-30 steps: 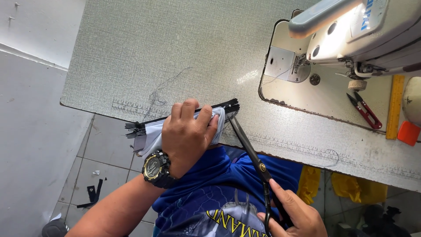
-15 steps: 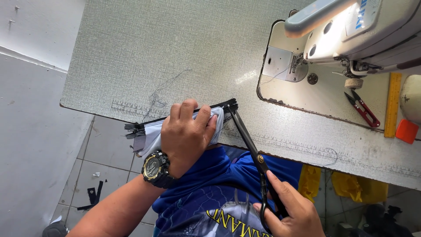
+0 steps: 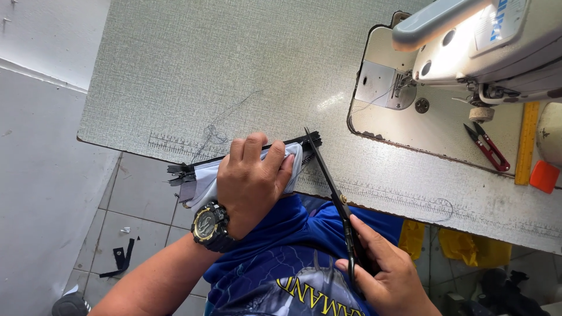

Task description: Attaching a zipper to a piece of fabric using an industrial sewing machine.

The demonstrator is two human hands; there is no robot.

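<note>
Head camera looks straight down on the bench (image 3: 234, 76), and the left hand (image 3: 253, 178) is spread flat over a folded piece of pale grey fabric (image 3: 205, 184) at the near edge. Its grip is more a press than a pinch: fingers curled down over the cloth, palm on top, pinning it against the bench surface. A black zipper tape (image 3: 281, 144) runs along the far side of the fabric, its ends sticking out on both sides of the hand, and one end lies just beside the blades.

Right hand (image 3: 389, 275) sits low, below the bench edge, grip wrapped closed around the handles of long black scissors (image 3: 333, 193). The blades show as one thin dark line, so they look closed or nearly so, though I cannot tell exactly. Their tip reaches up onto the bench, touching or just at the right end of the zipper tape.

A black and yellow wristwatch (image 3: 208, 225) rides the left wrist. Off to the right stands a white sewing machine (image 3: 486, 41), with red-handled thread snips (image 3: 486, 147) lying beside it.
</note>
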